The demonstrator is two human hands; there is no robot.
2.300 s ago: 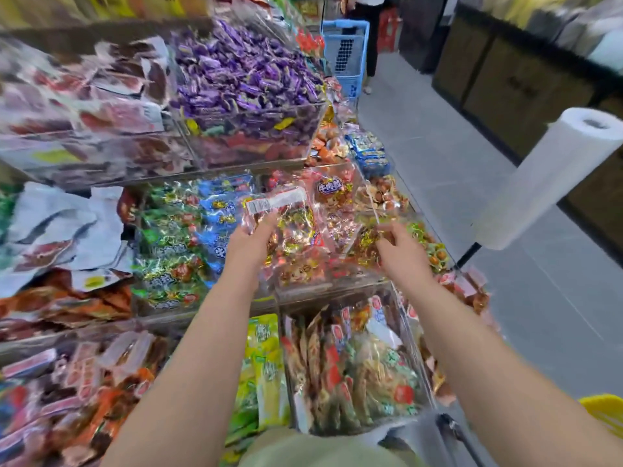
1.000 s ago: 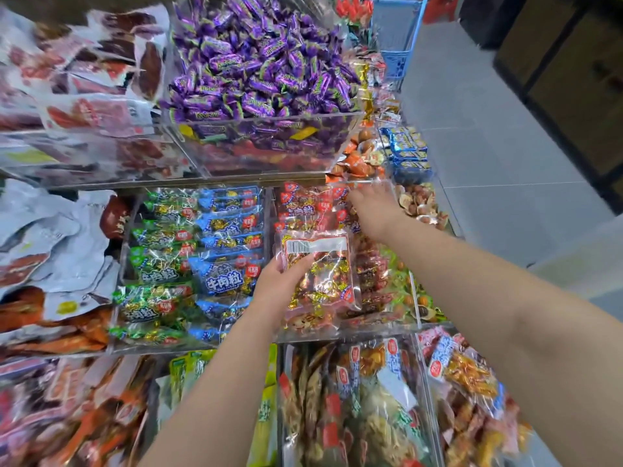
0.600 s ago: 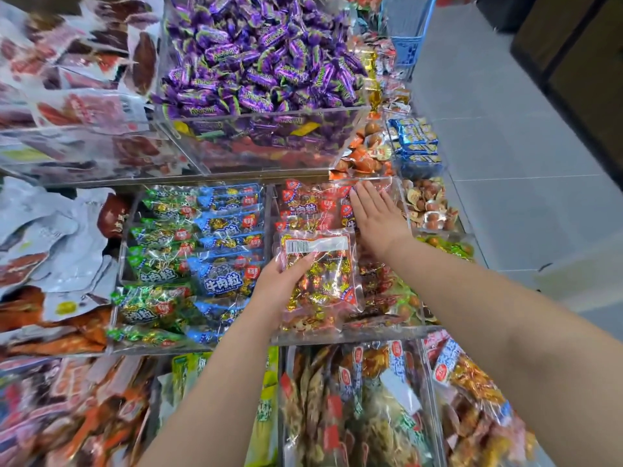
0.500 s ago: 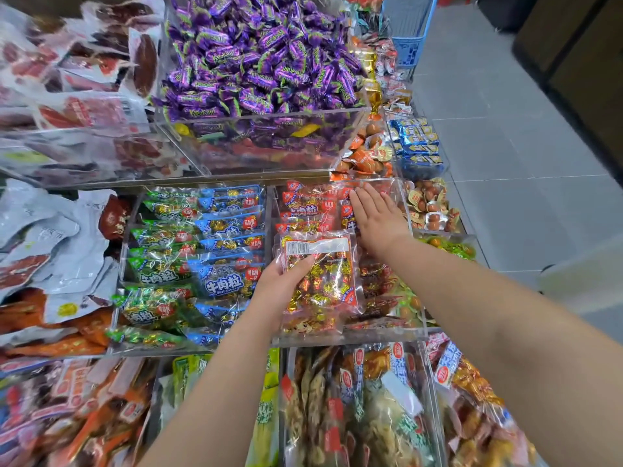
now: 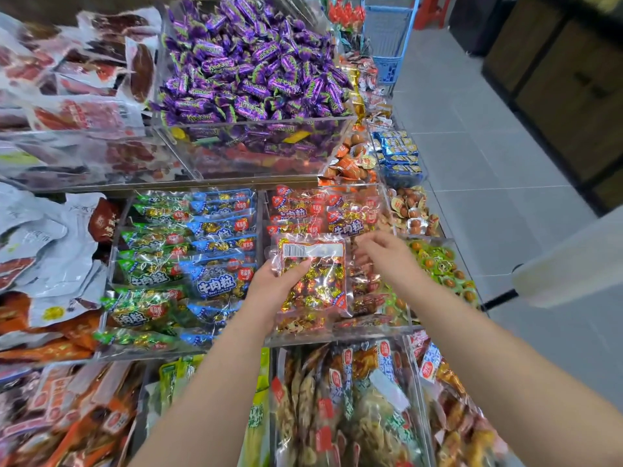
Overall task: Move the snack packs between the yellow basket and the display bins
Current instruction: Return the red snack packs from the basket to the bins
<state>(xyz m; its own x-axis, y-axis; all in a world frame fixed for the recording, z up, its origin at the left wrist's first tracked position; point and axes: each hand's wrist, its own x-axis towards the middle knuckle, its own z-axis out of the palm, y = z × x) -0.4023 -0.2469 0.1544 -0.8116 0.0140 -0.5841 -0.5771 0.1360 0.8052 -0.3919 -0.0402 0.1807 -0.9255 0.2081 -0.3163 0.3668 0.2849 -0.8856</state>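
My left hand [image 5: 273, 288] grips a clear snack pack [image 5: 313, 274] of gold and red wrapped candies, back side up with a white barcode label, over the middle clear display bin [image 5: 337, 333]. That bin holds red-labelled packs [image 5: 323, 212] of the same kind at its far end. My right hand [image 5: 384, 256] hovers just right of the held pack, fingers loosely curled and holding nothing. The yellow basket is out of view.
Left of it, a bin holds green and blue packs [image 5: 188, 251]. Above is a bin of purple candies [image 5: 256, 72]. Lower bins hold mixed packs [image 5: 347, 406]. A blue basket [image 5: 387, 35] stands far down the grey-tiled aisle [image 5: 488, 156]. A white paper roll [image 5: 573, 264] juts in at right.
My right hand has pulled back from pressing the red packs at the bin's far end and now hangs beside the held pack. My left hand keeps the pack in about the same place.
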